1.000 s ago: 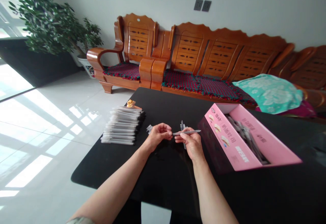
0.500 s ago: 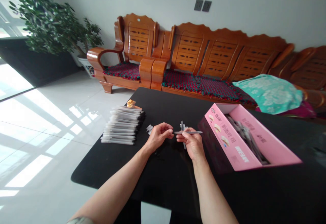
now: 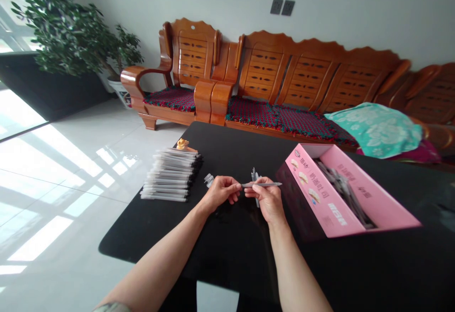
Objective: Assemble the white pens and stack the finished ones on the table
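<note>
A grey pen lies level between my hands, its pointed end to the right. My right hand is closed round its barrel with thumb and fingers. At the pen's left end, my left hand pinches with thumb and forefinger; any small part between those fingertips is hidden. Under and behind my right hand lie several slim pen parts, partly covered. Small clear pieces, perhaps pen caps, rest just left of my left hand. Farther left, many whitish pens with dark ends form a neat pile.
A pink open box with dark slim items inside stands on the black table at right. A small tan figurine sits behind the pen pile. Beyond the table is a wooden sofa with a turquoise cloth.
My left hand's fingertips have come down slightly onto the pen's left end, and its other fingers have curled lower. My right hand keeps its hold, almost unmoved.
</note>
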`<state>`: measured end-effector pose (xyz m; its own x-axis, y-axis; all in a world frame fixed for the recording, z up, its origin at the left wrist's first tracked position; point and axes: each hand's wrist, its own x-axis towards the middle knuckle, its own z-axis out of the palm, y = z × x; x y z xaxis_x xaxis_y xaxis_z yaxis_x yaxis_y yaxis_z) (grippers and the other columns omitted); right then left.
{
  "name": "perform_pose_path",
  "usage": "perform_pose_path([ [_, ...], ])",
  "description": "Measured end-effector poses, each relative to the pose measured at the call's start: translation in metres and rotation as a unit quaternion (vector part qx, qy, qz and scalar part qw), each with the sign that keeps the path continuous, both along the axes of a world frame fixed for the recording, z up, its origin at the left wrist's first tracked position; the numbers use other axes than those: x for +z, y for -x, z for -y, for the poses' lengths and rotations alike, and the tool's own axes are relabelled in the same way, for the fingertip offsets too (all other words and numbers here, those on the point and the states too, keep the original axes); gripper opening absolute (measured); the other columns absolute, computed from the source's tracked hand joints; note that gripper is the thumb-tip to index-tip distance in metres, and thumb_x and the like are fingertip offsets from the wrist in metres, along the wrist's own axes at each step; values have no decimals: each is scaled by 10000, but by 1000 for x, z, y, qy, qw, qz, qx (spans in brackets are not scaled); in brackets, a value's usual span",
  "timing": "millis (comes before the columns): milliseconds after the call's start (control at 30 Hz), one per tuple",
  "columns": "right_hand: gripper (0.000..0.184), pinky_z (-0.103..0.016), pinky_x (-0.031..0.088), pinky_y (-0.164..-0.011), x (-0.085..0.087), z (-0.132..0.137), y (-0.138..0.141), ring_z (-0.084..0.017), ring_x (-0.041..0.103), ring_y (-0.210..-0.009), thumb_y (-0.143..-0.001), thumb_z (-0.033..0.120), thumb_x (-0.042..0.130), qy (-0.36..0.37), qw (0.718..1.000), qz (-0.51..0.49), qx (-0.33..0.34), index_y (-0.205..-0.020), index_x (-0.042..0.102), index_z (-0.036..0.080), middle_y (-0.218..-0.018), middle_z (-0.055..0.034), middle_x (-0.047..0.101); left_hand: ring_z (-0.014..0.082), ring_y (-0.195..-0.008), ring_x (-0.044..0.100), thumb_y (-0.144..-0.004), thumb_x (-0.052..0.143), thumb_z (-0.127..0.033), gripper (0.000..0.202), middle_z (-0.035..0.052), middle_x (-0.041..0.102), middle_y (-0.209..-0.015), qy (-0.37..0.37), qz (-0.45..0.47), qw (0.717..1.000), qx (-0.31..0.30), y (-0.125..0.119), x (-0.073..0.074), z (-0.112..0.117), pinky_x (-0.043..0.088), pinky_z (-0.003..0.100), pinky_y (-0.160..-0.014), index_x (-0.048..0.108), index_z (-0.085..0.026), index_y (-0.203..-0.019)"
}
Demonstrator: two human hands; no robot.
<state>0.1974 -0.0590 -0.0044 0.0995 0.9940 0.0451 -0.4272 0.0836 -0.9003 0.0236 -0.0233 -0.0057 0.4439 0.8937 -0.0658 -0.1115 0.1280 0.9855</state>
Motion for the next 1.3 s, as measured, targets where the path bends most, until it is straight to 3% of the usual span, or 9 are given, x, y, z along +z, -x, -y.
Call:
perform_pose_path([
  [267,258,-265,615,-510,0,-2,-1,-214,733,-570,-692,246,813,30,999,-7,-15,-784,585,171,-690,-42,748,143,-490,625,-739,741,-440,371,47,640,-567,-57,-17,998,33,-3,1,4,513,223,-466,663,-90,-835],
  [367,250,-269,617,-520,-1,-2,-2,-213,734,-573,-702,244,806,25,1000,-10,-14,-786,582,171,-693,-47,751,147,-517,639,-774,699,-485,414,62,665,-623,-59,-18,998,25,-2,1,3,522,226,-477,668,-91,-898],
  [600,247,-272,619,-534,-2,-2,-1,-213,737,-586,-703,235,807,26,1000,-10,-9,-796,588,171,-726,-57,761,87,-399,547,-828,583,-579,478,32,612,-581,-60,-59,996,22,1,-3,0,353,149,-333,620,-116,-716],
  [767,259,-272,619,-527,0,-2,-1,-215,736,-584,-687,249,820,27,1000,-11,-11,-786,594,171,-709,-50,755,97,-464,571,-758,711,-488,385,15,610,-572,-59,-16,998,19,0,2,0,439,171,-423,613,-117,-779],
  [867,251,-269,618,-526,1,-1,-1,-211,734,-580,-690,253,816,25,1000,-8,-11,-781,597,173,-705,-46,753,118,-544,619,-687,789,-436,418,23,649,-679,-51,22,998,27,0,2,-1,496,198,-482,616,-124,-906],
  [933,242,-270,618,-527,0,-1,-1,-210,735,-586,-700,253,809,23,1000,-4,-9,-782,596,172,-717,-50,756,114,-516,613,-728,744,-484,426,32,655,-701,-57,6,998,35,-1,-2,-1,473,190,-443,624,-125,-923],
  [1067,239,-269,618,-539,0,0,-1,-202,734,-587,-706,251,805,25,1000,0,-5,-786,594,170,-738,-58,762,92,-403,550,-844,550,-594,501,43,619,-602,-65,-68,995,27,0,-7,-2,371,163,-343,630,-111,-738],
  [1200,232,-265,618,-539,1,-1,-1,-203,735,-590,-712,240,800,23,1000,0,-4,-789,594,168,-729,-58,760,87,-424,546,-805,634,-544,432,21,600,-577,-73,-51,996,20,1,-6,-2,392,157,-368,623,-115,-753],
  [1300,229,-266,619,-539,0,-1,-1,-206,737,-594,-712,240,799,23,1000,-1,-5,-788,595,168,-726,-55,758,97,-487,577,-730,742,-471,403,13,621,-632,-68,-7,997,23,0,-3,-2,456,172,-430,628,-119,-890],
])
